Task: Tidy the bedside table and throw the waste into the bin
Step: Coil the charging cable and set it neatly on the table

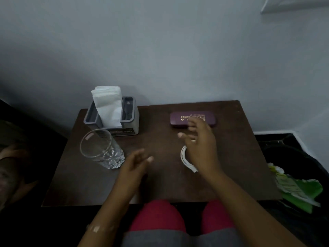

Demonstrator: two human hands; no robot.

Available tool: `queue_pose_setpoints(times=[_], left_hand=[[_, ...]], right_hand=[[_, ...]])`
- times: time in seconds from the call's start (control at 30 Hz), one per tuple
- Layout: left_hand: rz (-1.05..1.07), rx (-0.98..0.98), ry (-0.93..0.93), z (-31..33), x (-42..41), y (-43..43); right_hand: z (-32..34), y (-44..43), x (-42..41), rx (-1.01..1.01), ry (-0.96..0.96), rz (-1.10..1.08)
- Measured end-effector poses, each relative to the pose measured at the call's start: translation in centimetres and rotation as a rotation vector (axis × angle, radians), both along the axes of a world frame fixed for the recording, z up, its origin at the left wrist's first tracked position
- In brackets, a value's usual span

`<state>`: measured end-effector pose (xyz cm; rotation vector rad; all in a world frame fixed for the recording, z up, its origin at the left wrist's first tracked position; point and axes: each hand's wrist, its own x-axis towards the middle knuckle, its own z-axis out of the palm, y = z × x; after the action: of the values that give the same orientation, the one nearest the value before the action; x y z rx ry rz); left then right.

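A dark brown bedside table [160, 184] stands against a pale wall. At its back right lies a purple spectacle case [179, 118] with gold lettering. My right hand [199, 145] hovers just in front of the case, fingers spread and empty, partly covering a small white curved item [185, 158] on the tabletop. Nearer the front, my left hand [135, 166] hovers open above the bare middle of the table. An empty cut-glass tumbler [101, 150] stands at the left. Behind it sits a grey tissue holder [131, 122] with white tissues [106, 106] sticking up.
To the right of the table stands a bin lined with a black bag [295, 157]; green and white wrappers [299, 188] lie in it. A dark piece of furniture [26, 132] sits at the left. My knees in red cloth [160, 216] touch the table's front edge.
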<state>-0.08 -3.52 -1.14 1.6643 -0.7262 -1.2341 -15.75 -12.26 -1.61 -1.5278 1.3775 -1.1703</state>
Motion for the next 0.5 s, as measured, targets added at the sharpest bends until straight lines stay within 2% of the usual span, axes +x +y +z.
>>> queue_pose_setpoints(times=[0.1, 0.17, 0.23, 0.33, 0.5], left_hand=[[0.192, 0.008, -0.012, -1.8, 3.4, 5.3], [0.299, -0.03, -0.183, -2.9, 5.5, 6.4], [0.282, -0.096, -0.298, -3.5, 6.8, 5.8], [0.185, -0.19, -0.256, -3.6, 8.5, 3.8], [0.052, -0.265, -0.281, -4.0, 10.1, 2.8]], right_hand=[[-0.6, 2.5, 4.9, 0.145, -0.109, 0.228], [-1.4, 3.6, 7.8, 0.221, -0.096, 0.386], [-2.5, 4.1, 10.0, 0.254, -0.03, 0.502], [-3.5, 3.9, 11.7, 0.247, 0.065, 0.573], [-3.8, 3.2, 12.3, 0.266, -0.002, 0.579]])
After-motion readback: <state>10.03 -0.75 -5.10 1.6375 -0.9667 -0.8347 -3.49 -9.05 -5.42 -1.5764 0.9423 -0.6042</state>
